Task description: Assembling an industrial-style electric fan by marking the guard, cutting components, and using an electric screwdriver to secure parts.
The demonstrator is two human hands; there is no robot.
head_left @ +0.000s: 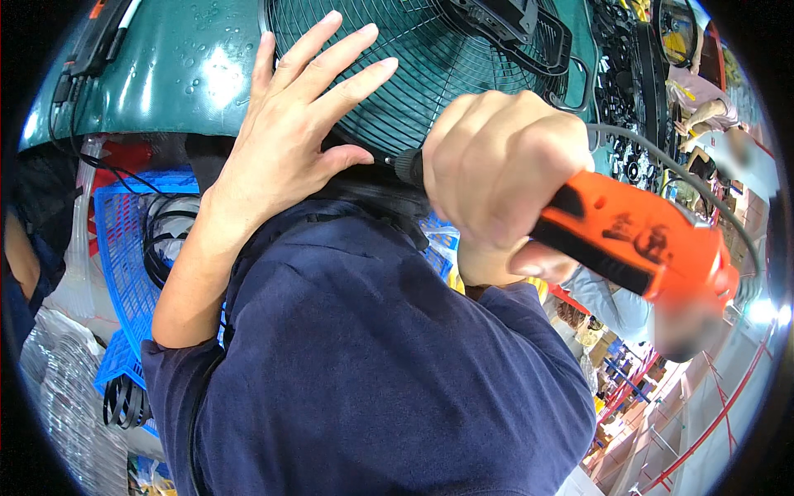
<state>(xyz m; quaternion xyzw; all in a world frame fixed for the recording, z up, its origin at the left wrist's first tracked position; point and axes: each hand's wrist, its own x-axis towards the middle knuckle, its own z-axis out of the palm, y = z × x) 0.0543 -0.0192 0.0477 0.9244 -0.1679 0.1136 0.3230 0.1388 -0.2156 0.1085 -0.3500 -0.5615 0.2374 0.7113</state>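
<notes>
A black wire fan guard (405, 91) lies on a shiny green work surface (178, 78), with a black motor and handle-like bracket (517, 25) on top of it. My left hand (285, 124) is open, its fingers spread over the guard's near left edge. In my right hand (504, 165) is an orange and black corded power screwdriver (653, 240), gripped firmly with its black chuck pointing left. The tip ends by the guard's near rim, close to my left thumb. Whether it touches a screw cannot be made out.
At the upper left lies another tool (91, 50) with dark cords. Blue plastic crates (124, 248) holding black rings stand low at the left. Many black parts (633, 99) lie at the right, where a person (703, 95) is working. The screwdriver's grey cable (703, 182) arcs along the right.
</notes>
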